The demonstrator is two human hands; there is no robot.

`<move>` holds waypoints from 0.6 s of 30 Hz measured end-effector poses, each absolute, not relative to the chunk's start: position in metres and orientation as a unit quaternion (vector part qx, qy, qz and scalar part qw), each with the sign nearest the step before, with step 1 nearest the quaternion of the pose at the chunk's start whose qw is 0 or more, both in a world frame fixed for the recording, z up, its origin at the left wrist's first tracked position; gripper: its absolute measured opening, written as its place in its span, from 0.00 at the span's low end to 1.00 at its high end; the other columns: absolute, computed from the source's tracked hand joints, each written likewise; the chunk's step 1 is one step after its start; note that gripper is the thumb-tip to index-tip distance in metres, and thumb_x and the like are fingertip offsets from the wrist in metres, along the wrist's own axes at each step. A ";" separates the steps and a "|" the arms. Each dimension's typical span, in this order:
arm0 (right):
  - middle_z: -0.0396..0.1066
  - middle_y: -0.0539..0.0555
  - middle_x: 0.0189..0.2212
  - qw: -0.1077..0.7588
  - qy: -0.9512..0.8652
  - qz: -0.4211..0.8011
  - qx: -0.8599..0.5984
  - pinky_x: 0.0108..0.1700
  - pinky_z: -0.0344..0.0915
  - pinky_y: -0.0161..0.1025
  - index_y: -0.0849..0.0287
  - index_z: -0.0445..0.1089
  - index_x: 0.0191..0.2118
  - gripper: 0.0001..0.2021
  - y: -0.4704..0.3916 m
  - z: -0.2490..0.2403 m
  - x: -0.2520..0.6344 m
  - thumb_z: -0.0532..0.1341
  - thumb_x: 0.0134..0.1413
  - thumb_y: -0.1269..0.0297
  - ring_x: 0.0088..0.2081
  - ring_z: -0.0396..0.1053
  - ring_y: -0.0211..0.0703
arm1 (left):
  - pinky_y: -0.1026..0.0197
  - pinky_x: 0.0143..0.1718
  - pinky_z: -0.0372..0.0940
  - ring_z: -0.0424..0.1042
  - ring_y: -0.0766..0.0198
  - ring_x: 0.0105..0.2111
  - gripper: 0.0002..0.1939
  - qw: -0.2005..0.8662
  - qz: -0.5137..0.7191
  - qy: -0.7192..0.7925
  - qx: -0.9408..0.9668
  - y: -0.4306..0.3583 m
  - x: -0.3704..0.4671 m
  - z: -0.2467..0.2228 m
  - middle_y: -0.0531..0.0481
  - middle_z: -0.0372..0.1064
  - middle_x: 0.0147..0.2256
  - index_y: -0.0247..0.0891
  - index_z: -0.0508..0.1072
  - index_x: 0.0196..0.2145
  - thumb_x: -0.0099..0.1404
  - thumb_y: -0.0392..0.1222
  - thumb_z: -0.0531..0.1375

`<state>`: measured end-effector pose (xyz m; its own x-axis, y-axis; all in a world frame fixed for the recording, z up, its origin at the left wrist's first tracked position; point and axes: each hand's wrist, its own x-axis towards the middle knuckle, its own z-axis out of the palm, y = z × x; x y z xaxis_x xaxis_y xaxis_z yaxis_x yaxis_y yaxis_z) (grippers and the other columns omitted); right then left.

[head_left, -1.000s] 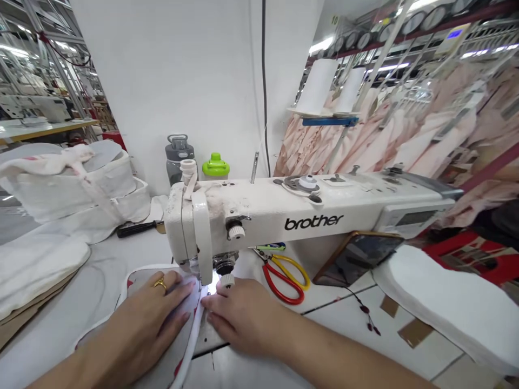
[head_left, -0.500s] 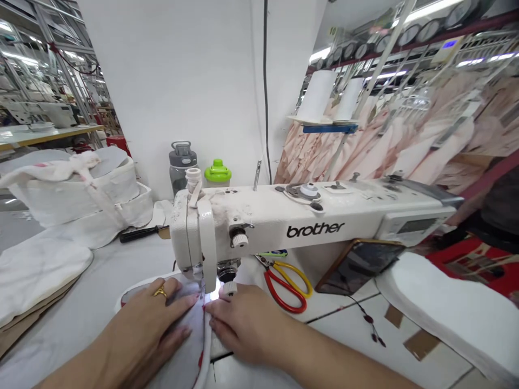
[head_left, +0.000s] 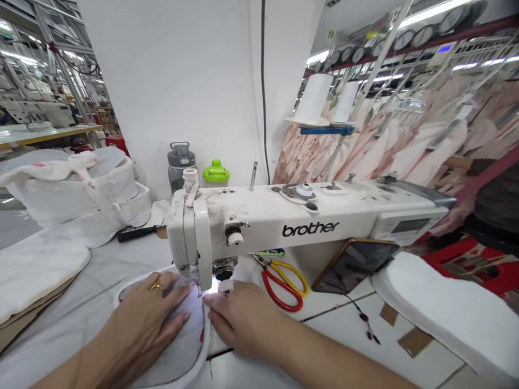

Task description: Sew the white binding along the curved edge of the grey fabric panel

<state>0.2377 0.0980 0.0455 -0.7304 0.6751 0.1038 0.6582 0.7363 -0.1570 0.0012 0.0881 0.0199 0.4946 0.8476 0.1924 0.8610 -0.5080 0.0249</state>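
The left hand [head_left: 152, 319] lies spread flat on a grey padded fabric piece with white binding trim [head_left: 184, 346], under the needle of the white Brother sewing machine [head_left: 284, 221] on the white counter [head_left: 101, 281]. The right hand [head_left: 239, 324], fingers together, presses the trim edge just right of it. Red-and-yellow-handled scissors [head_left: 284, 281] lie farther right.

Scissors [head_left: 284, 283] right of the needle, bottles [head_left: 198, 170] behind (phone [head_left: 352, 265] farther right)

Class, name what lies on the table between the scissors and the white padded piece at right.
A dark phone, propped against the sewing machine, seen in the head view.
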 end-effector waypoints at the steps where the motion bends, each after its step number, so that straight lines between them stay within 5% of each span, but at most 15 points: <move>1: 0.76 0.54 0.33 0.071 -0.928 0.052 -0.362 0.31 0.54 0.39 0.57 0.72 0.43 0.12 0.098 0.047 0.238 0.52 0.67 0.62 0.34 0.71 0.45 | 0.44 0.44 0.67 0.70 0.47 0.44 0.20 0.038 -0.100 -0.491 -0.864 0.088 0.001 0.020 0.41 0.72 0.46 0.45 0.74 0.55 0.70 0.43 0.52; 10: 0.74 0.53 0.29 0.068 -0.925 0.025 -0.374 0.28 0.50 0.40 0.58 0.73 0.36 0.12 0.105 0.049 0.240 0.54 0.66 0.63 0.31 0.69 0.43 | 0.47 0.43 0.68 0.72 0.49 0.43 0.19 0.058 -0.139 -0.480 -0.864 0.089 -0.002 0.015 0.42 0.74 0.44 0.46 0.76 0.53 0.70 0.45 0.52; 18: 0.74 0.50 0.31 0.075 -0.946 0.046 -0.311 0.32 0.56 0.36 0.57 0.74 0.35 0.09 0.105 0.049 0.238 0.57 0.64 0.64 0.34 0.69 0.40 | 0.47 0.46 0.69 0.72 0.50 0.46 0.17 0.042 -0.147 -0.492 -0.857 0.091 -0.005 0.014 0.42 0.73 0.48 0.42 0.76 0.50 0.70 0.45 0.52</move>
